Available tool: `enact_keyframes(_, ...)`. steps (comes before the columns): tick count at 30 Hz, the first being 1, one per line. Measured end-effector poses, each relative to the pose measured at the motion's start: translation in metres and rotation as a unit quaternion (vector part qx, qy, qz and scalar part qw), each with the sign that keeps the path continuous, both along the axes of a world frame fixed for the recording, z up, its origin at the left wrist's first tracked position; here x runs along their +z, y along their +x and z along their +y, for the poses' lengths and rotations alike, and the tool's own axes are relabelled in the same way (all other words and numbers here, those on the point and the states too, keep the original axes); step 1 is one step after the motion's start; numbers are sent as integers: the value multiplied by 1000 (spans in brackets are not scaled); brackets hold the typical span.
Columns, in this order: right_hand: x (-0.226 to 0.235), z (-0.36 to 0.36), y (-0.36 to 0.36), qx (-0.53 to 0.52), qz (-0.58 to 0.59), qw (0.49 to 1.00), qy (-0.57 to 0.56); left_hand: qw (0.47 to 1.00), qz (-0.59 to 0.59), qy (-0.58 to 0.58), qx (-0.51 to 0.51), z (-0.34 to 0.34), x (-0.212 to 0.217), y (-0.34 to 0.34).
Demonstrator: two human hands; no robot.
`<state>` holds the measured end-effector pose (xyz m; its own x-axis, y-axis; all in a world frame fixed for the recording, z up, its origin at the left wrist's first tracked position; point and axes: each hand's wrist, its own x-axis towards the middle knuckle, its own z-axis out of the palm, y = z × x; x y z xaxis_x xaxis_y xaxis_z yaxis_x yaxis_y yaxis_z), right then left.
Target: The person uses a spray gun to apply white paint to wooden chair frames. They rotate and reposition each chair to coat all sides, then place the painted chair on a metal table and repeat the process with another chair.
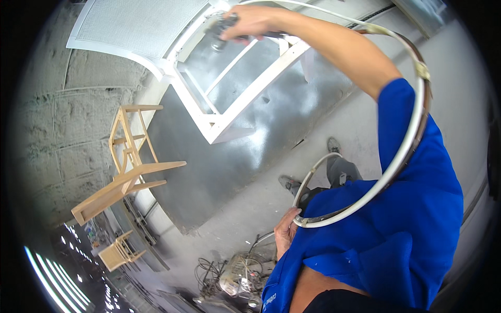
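Note:
My right hand (253,22) is stretched out at the top, its fingers wrapped round a dark spray gun (222,32). The gun is slightly blurred. Below and beside it stands a white-coated chair frame (261,86) with slanting legs and rails; its curved back carries a pale woven panel (133,23). A white hose (399,164), bundled with a brown one and taped in places, loops from near the right hand round my right arm and down across my front. My left hand (285,229) grips that hose low in the middle.
A dark sheet (198,188) streaked with white lies under the frame. Bare wooden chair frames stand at left, one large (125,180) and one smaller (117,253). Tangled hoses (209,274) and a pale machine (235,276) sit below. A rough, dusty wall (78,120) rises at left.

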<state>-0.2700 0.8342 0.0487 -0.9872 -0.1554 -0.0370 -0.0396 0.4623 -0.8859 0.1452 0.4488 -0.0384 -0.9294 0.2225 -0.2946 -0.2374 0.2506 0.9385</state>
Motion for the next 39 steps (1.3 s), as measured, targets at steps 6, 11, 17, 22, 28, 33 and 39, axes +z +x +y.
enact_keyframes(6,23,39,41,-2,135,989,61,996,-31,-82,-32,45,-8,-10)
enact_keyframes(11,36,36,3,-22,69,981,-179,990,-136,-26,-11,64,2,-12)
enact_keyframes(17,88,40,50,258,142,956,-6,993,38,-77,-77,79,8,-13)
enact_keyframes(22,131,40,77,280,55,955,86,984,116,-62,-118,75,7,-21)
enact_keyframes(28,167,23,76,-12,80,967,243,987,96,-23,-124,61,1,-14)
enact_keyframes(33,200,-32,102,39,22,998,47,988,66,109,-87,37,-25,-23)
enact_keyframes(39,227,-95,168,-42,-174,937,300,973,75,125,-178,-10,-32,-47)
